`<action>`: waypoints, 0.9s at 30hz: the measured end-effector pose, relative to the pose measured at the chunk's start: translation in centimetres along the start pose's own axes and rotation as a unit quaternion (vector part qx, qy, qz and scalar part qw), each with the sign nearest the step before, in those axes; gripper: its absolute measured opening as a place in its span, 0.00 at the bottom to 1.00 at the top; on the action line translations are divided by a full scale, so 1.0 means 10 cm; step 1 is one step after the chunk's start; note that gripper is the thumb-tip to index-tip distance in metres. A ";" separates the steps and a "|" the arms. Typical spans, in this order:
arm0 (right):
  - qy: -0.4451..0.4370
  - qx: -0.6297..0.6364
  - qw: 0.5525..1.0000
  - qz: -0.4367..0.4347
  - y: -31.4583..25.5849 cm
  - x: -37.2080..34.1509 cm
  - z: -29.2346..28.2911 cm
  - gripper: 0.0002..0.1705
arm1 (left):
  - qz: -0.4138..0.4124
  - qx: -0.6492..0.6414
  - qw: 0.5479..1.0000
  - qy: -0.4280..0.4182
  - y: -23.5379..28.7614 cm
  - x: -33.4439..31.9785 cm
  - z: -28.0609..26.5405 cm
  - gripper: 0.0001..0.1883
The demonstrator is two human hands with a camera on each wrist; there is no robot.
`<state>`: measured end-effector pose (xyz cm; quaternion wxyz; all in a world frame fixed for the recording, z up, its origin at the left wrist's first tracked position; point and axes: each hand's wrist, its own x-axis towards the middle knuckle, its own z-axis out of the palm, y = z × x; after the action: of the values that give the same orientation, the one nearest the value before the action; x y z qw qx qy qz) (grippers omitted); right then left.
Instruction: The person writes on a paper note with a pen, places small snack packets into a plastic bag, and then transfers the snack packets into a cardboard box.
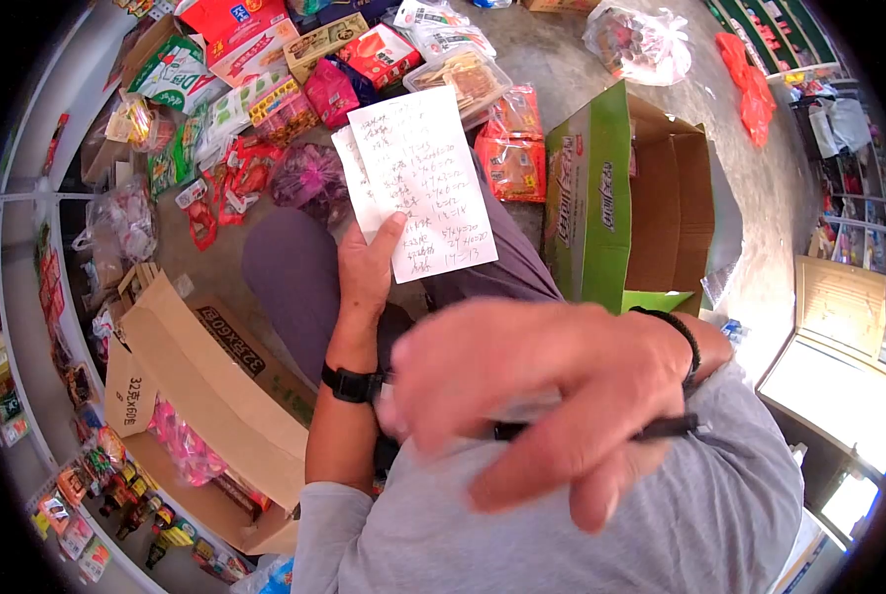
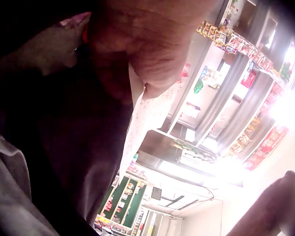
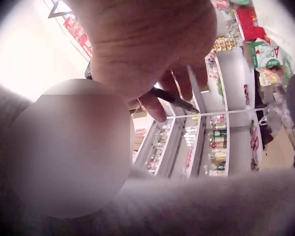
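White handwritten sheets [image 1: 443, 188], covered with lines of characters and sums, stand over the person's lap in the head view. My left hand [image 1: 369, 262] pinches them at the lower left edge, its thumb on the front; the fingers behind are hidden. In the left wrist view the paper [image 2: 146, 115] runs out past the thumb. Raised close before the chest, my right hand [image 1: 552, 386] is slightly blurred and holds a black pen [image 1: 669, 427]. Seen from the right wrist, the pen [image 3: 169, 100] sticks out between thumb and fingers, its tip apart from the sheets.
An opened cardboard box [image 1: 205, 366] with pink packets lies at the left, and a green box [image 1: 587, 188] stands open at the right. Snack packages [image 1: 285, 109] crowd the floor ahead. Shelves [image 1: 27, 198] line the left side; a clear bag [image 1: 639, 45] lies at the back.
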<state>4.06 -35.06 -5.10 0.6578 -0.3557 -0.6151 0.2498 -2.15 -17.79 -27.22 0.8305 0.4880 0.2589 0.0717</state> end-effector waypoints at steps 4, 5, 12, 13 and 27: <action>-0.171 0.220 0.960 -0.039 0.00 0.19 -0.06 0.29 | 0.039 0.018 0.999 -0.007 -0.04 0.02 -0.02 0.15; -0.198 0.277 0.939 -0.055 0.06 0.27 -0.07 0.31 | 0.037 0.017 0.999 -0.006 -0.04 0.02 -0.02 0.16; -0.024 0.416 0.909 0.000 -0.17 0.18 0.34 0.30 | 0.033 0.032 0.999 0.015 -0.06 0.03 -0.03 0.16; -0.020 0.433 0.901 0.001 -0.17 0.16 0.41 0.29 | 0.041 0.035 0.999 0.008 -0.06 0.03 -0.04 0.16; -0.102 0.500 0.860 0.028 -0.21 0.24 0.43 0.21 | 0.020 0.004 1.000 -0.023 0.05 -0.02 0.00 0.18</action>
<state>-0.13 -33.83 -2.05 0.6734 0.0310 -0.4612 0.5769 -2.29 -17.64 -26.74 0.8325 0.4982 0.2303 0.0763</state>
